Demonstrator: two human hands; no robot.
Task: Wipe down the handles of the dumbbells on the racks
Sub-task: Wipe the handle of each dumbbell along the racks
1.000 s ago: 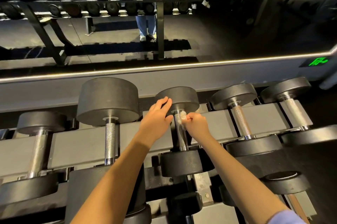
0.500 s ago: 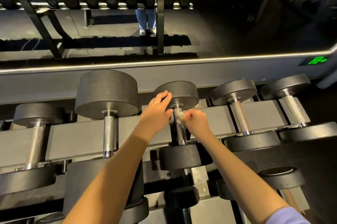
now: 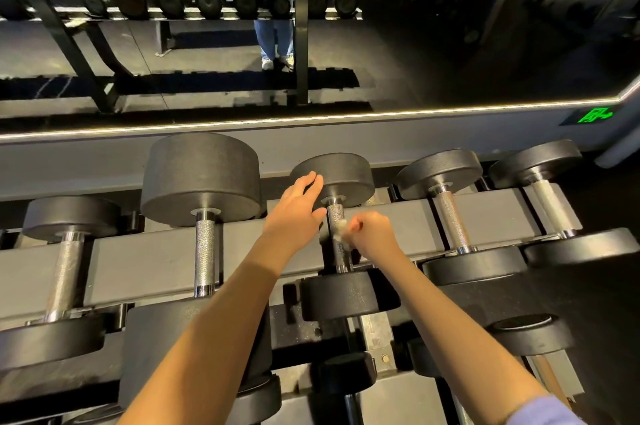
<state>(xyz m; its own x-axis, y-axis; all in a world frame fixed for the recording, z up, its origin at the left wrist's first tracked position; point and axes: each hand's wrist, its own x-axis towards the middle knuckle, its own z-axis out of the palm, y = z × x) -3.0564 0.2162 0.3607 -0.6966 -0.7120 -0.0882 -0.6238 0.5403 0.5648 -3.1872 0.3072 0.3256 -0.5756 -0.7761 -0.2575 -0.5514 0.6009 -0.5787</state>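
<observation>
Right now the right hand (image 3: 374, 234) is the working one: its fingers (image 3: 358, 223) are curled tight, pinching a small white wipe (image 3: 341, 228) against the right side of the handle (image 3: 341, 255) of the middle dumbbell (image 3: 348, 296) on the top tier of the rack (image 3: 156, 262). That handle's long axis runs straight away from the person, up to the far head (image 3: 346, 175), so any stroke, I judge, has to travel along that line. Most of the bare knurled stretch lies on the person's side of the wipe. The left hand (image 3: 294, 213) sits just left of the handle with its fingers straight and holding nothing. It rests on the far head, seemingly to steady the dumbbell. Counted: two hands, one wipe, and five dumbbells on the top tier, two to the left of the one in hand and two to its right. More sit on the tier below, partly hidden, so their number cannot be told.
</observation>
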